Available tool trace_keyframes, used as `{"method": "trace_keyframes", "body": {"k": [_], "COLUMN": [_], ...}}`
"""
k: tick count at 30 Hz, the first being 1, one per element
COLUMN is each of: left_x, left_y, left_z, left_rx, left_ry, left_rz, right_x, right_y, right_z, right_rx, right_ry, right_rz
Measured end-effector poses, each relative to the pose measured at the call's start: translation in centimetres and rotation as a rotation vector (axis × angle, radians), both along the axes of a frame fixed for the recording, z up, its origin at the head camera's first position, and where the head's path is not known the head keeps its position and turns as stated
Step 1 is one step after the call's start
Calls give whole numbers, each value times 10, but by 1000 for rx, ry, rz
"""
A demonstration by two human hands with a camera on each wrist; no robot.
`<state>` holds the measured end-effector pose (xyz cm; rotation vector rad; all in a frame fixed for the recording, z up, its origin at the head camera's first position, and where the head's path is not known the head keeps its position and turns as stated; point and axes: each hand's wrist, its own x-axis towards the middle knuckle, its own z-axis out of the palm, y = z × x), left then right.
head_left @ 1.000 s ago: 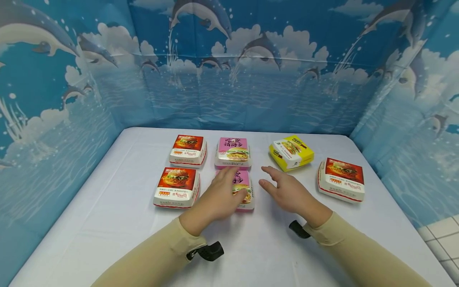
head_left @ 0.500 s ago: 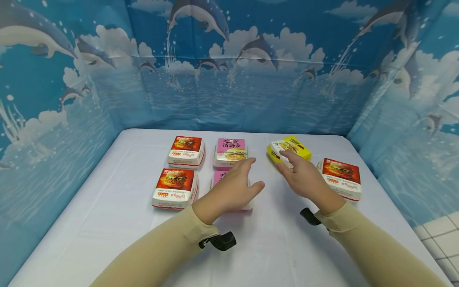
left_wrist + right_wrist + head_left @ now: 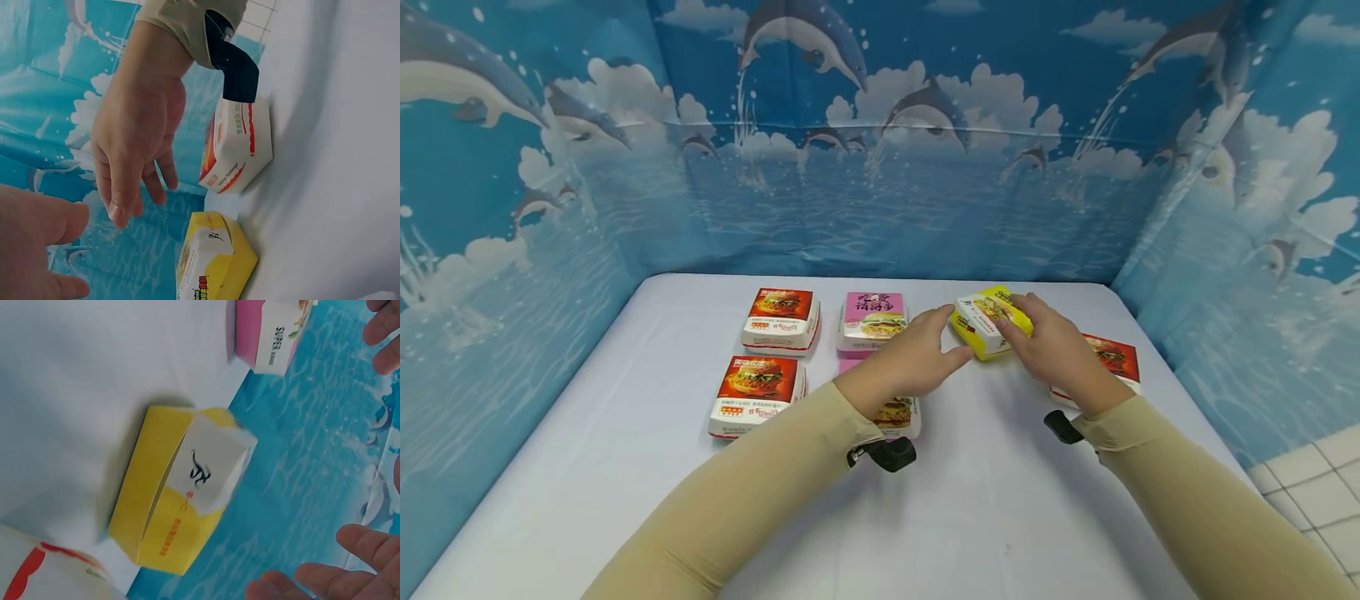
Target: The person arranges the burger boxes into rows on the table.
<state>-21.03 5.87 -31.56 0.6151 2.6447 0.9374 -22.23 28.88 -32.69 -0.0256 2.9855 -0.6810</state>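
The yellow-and-white box (image 3: 974, 325) was set askew on the far side of the white tablecloth (image 3: 1000, 517), right of centre. The left hand (image 3: 908, 363) was held near its left side, the right hand (image 3: 1058, 348) near its right, both with fingers loosely extended. Nothing was grasped by either hand, and a gap between each and the box was shown in the wrist views. To the left, a far pink box (image 3: 867, 323) and a near pink box (image 3: 904, 422) were lined up, the latter partly covered by the left arm. Farther left, a far red-and-white box (image 3: 781, 320) and a near red-and-white box (image 3: 756, 395) were placed. On the right, a third red-and-white box (image 3: 1116, 357) was partly hidden by the right hand.
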Motion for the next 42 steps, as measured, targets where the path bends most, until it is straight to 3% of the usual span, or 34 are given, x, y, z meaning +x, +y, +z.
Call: {"method": "trace_keyframes", "body": {"k": [8, 25, 42], "left_x": [-28, -76, -92], "left_y": [22, 54, 81], "left_z": [-9, -37, -51], "left_rx": [-4, 42, 101], "left_ry": [-5, -70, -156], "left_rz": [2, 95, 186], "right_x": [-20, -50, -65], "right_y": [15, 22, 29], "right_z": [-4, -17, -30], "right_rx": [17, 1, 36], "right_ry": [-45, -130, -218], "right_rz": [-50, -87, -114]}}
